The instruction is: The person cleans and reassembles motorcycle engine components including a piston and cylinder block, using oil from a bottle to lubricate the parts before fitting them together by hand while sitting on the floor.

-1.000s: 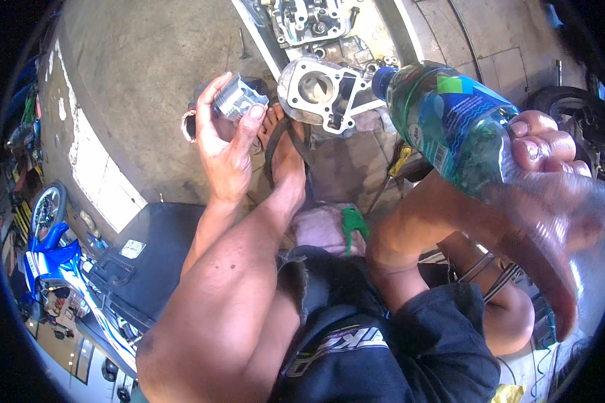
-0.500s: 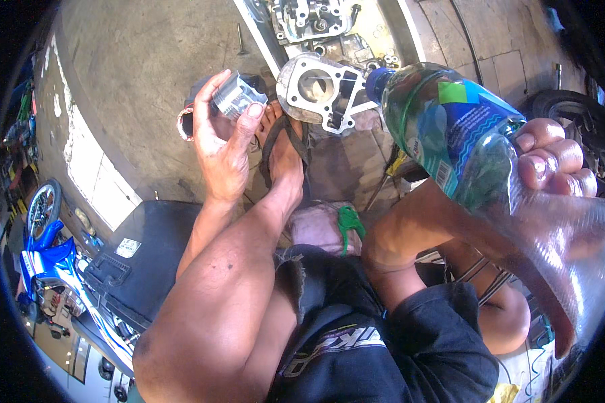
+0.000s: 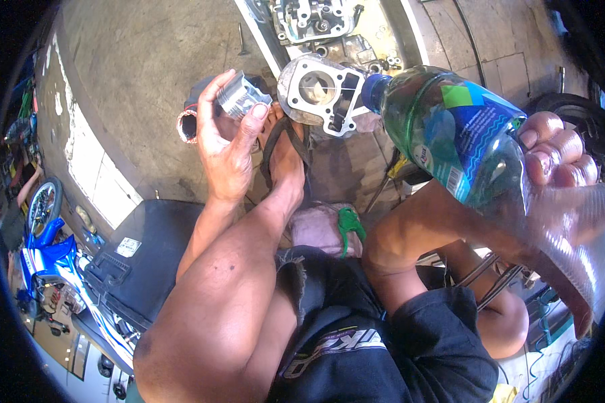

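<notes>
My left hand (image 3: 232, 151) is closed on a silver metal piston (image 3: 243, 97), pinched between thumb and fingers above my sandalled foot (image 3: 286, 151). Large and close at the right is a clear plastic bottle (image 3: 460, 127) with a blue cap and a blue-green label, lying aslant with its cap toward the upper left. My right hand (image 3: 558, 151) grips its lower part, fingers wrapped round; the palm is mostly hidden. Just beyond my foot, an engine cylinder block (image 3: 306, 104) shows its flat face and round bore, partly behind the bottle cap.
A tray (image 3: 413, 33) of engine parts, with a cylinder head (image 3: 316, 20), stands beyond the block. An engine valve (image 3: 242, 40) lies on the floor. A pink cloth (image 3: 316, 225) is between my legs. To the left are a black case (image 3: 151, 255) and a blue motorcycle (image 3: 50, 258).
The bottle has shifted slightly downward, its cap a little left. My left hand with the piston has moved slightly right. Both grips stay the same.
</notes>
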The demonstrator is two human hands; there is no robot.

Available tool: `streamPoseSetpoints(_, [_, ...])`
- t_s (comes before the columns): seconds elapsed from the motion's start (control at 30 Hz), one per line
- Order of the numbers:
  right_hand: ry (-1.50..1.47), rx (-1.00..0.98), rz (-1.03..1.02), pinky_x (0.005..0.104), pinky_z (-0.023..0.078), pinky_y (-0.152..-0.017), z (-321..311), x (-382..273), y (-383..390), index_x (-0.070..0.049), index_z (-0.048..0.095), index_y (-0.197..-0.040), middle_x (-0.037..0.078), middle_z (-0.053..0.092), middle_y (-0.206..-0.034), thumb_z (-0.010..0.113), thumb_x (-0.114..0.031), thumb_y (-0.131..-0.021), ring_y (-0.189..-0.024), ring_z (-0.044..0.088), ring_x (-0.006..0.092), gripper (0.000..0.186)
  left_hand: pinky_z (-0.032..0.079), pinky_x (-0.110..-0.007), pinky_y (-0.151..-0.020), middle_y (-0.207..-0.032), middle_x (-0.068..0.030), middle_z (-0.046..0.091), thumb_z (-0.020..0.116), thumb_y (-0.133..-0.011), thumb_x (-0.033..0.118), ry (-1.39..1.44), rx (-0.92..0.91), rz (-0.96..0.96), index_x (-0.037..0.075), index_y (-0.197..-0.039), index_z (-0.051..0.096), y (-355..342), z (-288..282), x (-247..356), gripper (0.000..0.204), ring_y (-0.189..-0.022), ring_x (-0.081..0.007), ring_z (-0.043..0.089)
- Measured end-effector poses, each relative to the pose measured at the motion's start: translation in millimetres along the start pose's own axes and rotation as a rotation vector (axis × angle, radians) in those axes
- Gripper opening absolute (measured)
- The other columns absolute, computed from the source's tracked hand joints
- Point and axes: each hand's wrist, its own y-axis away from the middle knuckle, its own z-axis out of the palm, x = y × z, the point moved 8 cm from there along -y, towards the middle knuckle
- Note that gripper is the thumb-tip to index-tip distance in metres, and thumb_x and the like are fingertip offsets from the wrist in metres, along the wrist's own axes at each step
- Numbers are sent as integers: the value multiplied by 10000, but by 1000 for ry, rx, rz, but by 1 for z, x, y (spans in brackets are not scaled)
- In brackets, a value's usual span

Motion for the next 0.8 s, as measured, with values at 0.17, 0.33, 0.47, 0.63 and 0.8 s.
streamPoseSetpoints(0.17, [-1, -6, -2, 451, 548, -825, -7, 2, 0, -1, 392, -1423, 195, 686, -1022, 392, -787, -922, -917, 681, 303, 932, 438, -340, -1030, -1211, -95, 589, 772, -899, 105, 5, -6, 3, 22, -1438, 444, -1, 5, -3, 636, -1108, -170, 576])
streamPoseSetpoints(0.33, [-14, -18, 1, 449, 545, -828, -3, 6, -2, -4, 388, -1428, 192, 684, -1022, 399, -789, -918, -922, 678, 301, 935, 439, -341, -1026, -1203, -95, 598, 777, -897, 114, -14, 3, -7, 25, -1437, 446, -2, 2, -4, 640, -1101, -173, 582])
streamPoseSetpoints(0.47, [-20, -21, 8, 448, 542, -830, -2, 10, -2, -7, 385, -1432, 189, 682, -1022, 405, -790, -916, -926, 676, 299, 938, 440, -341, -1026, -1197, -92, 604, 779, -897, 117, -12, 6, -20, 26, -1437, 446, -3, 4, -5, 641, -1098, -175, 586])
streamPoseSetpoints(0.63, [-17, -29, 5, 446, 538, -833, -5, 10, -5, -11, 381, -1436, 186, 680, -1022, 412, -792, -912, -930, 674, 297, 942, 442, -344, -1027, -1202, -93, 605, 776, -903, 119, -33, 2, 0, 26, -1435, 452, -5, 5, -5, 629, -1099, -174, 588])
streamPoseSetpoints(0.8, [-39, -30, -5, 444, 535, -836, -2, 11, -6, -14, 377, -1441, 183, 677, -1022, 420, -794, -908, -935, 671, 294, 946, 450, -337, -1020, -1202, -94, 606, 773, -908, 117, -36, 7, 2, 25, -1433, 455, -3, 2, -5, 620, -1093, -170, 592])
